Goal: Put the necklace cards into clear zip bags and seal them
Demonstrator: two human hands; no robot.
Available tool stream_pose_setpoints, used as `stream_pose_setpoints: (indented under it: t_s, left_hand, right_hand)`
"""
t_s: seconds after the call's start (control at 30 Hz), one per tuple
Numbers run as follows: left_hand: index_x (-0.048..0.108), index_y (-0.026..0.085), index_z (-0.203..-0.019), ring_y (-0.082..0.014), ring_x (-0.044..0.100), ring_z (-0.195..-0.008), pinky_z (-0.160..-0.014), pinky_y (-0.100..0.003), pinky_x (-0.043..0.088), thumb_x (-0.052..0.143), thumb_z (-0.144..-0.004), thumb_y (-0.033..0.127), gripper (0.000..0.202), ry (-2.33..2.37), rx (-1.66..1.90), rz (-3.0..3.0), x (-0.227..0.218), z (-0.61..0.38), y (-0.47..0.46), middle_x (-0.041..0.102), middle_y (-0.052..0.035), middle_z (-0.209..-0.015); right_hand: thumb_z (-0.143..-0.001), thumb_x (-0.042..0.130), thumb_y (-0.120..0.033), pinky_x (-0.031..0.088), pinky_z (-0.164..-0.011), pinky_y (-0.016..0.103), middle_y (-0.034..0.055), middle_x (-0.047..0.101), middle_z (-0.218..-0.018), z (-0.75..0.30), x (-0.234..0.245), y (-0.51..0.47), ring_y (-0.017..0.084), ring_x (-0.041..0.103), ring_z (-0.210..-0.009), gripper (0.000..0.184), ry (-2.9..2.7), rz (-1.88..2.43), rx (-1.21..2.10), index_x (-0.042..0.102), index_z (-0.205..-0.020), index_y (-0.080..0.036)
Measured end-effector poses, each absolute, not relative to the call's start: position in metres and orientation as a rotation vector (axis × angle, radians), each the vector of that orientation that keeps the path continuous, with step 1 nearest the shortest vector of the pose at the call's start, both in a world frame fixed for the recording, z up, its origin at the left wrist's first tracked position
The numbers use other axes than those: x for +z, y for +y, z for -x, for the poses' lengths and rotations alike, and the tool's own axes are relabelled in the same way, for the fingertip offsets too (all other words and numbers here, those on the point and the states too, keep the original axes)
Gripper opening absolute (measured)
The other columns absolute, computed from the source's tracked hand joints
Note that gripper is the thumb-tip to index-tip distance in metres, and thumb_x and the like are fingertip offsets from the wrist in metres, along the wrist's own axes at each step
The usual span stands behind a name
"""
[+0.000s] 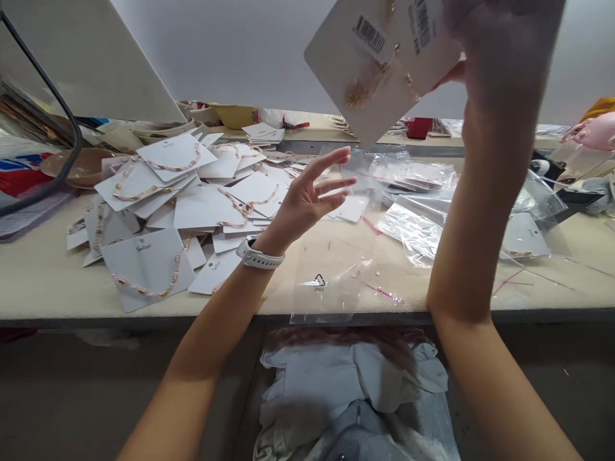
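My right hand (pixel 500 45) is raised near the top edge and grips a white jewellery card (pixel 379 70) with barcode stickers and a gold chain on it, held tilted above the table. My left hand (pixel 307 195) hovers over the table with fingers spread and holds nothing; a white watch (pixel 257 255) is on its wrist. Below it lies a clear plastic bag (pixel 331 282) flat at the table's front edge. A heap of white cards with pink-and-gold necklaces (pixel 182 198) lies to the left of that hand.
More clear bags (pixel 423 192) are piled on the right of the beige table (pixel 48 282). Bowls (pixel 235 115) and a red box (pixel 419 127) stand at the back. A black cable (pixel 57 121) loops at left. Pink object (pixel 593 131) at far right.
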State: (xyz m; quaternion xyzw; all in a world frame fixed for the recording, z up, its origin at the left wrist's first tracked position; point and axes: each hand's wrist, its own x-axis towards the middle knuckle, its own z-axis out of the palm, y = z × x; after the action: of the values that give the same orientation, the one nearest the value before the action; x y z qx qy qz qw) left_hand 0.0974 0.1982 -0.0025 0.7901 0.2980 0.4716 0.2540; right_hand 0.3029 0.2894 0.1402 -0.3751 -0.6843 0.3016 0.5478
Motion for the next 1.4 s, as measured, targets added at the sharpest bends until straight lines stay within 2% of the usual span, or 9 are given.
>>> stream_pose_setpoints:
  t_s: [0.07,0.17,0.33,0.63,0.83,0.93,1.07,1.23,1.4]
  left_hand:
    - [0.031,0.041,-0.148,-0.0254,0.066,-0.116,-0.088,-0.034,0.064,0.057,-0.097,0.03,0.059,0.833,1.284,-2.15,-0.005,-0.095,0.201,0.048,-0.0033,-0.145]
    - [0.036,0.041,-0.146,-0.0247,0.068,-0.112,-0.083,-0.031,0.065,0.06,-0.095,0.036,0.057,0.816,1.288,-2.091,-0.009,-0.093,0.205,0.049,-0.0025,-0.144]
    - [0.042,0.041,-0.144,-0.0208,0.073,-0.097,-0.068,-0.026,0.066,0.059,-0.096,0.038,0.051,0.851,1.323,-1.992,-0.016,-0.09,0.209,0.053,-0.0007,-0.142]
    - [0.038,0.038,-0.148,-0.0219,0.067,-0.114,-0.095,-0.037,0.06,0.054,-0.096,0.027,0.055,0.861,1.375,-2.072,-0.015,-0.094,0.204,0.055,-0.0028,-0.142]
    - [0.036,0.038,-0.15,-0.0169,0.072,-0.095,-0.069,-0.024,0.065,0.057,-0.091,0.019,0.065,0.898,1.357,-2.12,-0.011,-0.099,0.2,0.053,-0.0058,-0.144]
    - [0.039,0.038,-0.149,-0.0154,0.071,-0.092,-0.066,-0.022,0.065,0.057,-0.09,0.015,0.066,0.929,1.367,-2.157,-0.008,-0.1,0.197,0.055,-0.0056,-0.142]
    - [0.042,0.037,-0.147,-0.0142,0.07,-0.092,-0.061,-0.018,0.063,0.055,-0.09,0.013,0.063,0.953,1.354,-2.192,-0.005,-0.101,0.193,0.055,-0.0054,-0.142]
    - [0.038,0.038,-0.149,-0.0124,0.069,-0.086,-0.052,-0.014,0.057,0.056,-0.09,0.015,0.066,0.952,1.37,-2.229,-0.004,-0.101,0.192,0.06,-0.0047,-0.136]
    - [0.033,0.038,-0.151,-0.0143,0.068,-0.088,-0.054,-0.017,0.058,0.056,-0.089,0.016,0.069,1.01,1.396,-2.296,-0.002,-0.099,0.191,0.058,-0.0059,-0.138]
  right_hand:
    - [-0.082,0.066,-0.021,0.041,-0.039,0.003,-0.0068,0.063,-0.068,-0.296,0.133,0.281,0.012,0.07,-0.076,0.014,-1.564,0.91,0.598,0.072,-0.083,-0.009]
    - [-0.085,0.061,-0.004,0.038,-0.028,0.009,-0.0074,0.058,-0.056,-0.297,0.127,0.28,0.002,0.051,-0.045,0.014,-1.547,0.926,0.644,0.069,-0.073,-0.006]
    - [-0.086,0.065,-0.009,0.044,-0.034,0.01,-0.0059,0.065,-0.065,-0.313,0.124,0.29,0.002,0.056,-0.051,0.011,-1.596,0.87,0.635,0.072,-0.078,-0.008]
    - [-0.086,0.064,-0.007,0.042,-0.033,0.014,-0.0044,0.067,-0.064,-0.323,0.124,0.289,0.004,0.056,-0.051,0.013,-1.549,0.847,0.634,0.073,-0.076,-0.008]
    - [-0.086,0.062,-0.006,0.037,-0.037,0.014,-0.0041,0.064,-0.064,-0.319,0.127,0.284,0.003,0.053,-0.053,0.013,-1.601,0.979,0.551,0.073,-0.078,-0.007]
    - [-0.085,0.059,-0.003,0.038,-0.044,0.012,-0.0018,0.066,-0.069,-0.316,0.128,0.279,0.002,0.052,-0.058,0.015,-1.665,1.047,0.501,0.074,-0.081,-0.006]
    - [-0.072,0.049,0.014,0.032,-0.038,0.009,-0.001,0.069,-0.092,-0.312,0.126,0.274,-0.001,0.047,-0.05,0.051,-1.742,1.168,0.511,0.07,-0.111,-0.011]
    - [-0.082,0.053,0.0,0.053,-0.034,0.026,0.0064,0.061,-0.061,-0.304,0.127,0.269,0.014,0.061,-0.045,0.019,-1.471,1.246,0.76,0.069,-0.072,-0.001]
    - [-0.093,0.051,-0.01,0.066,-0.06,0.034,0.0038,0.065,-0.075,-0.305,0.137,0.258,0.016,0.072,-0.064,0.015,-1.374,1.09,0.903,0.055,-0.079,-0.008]
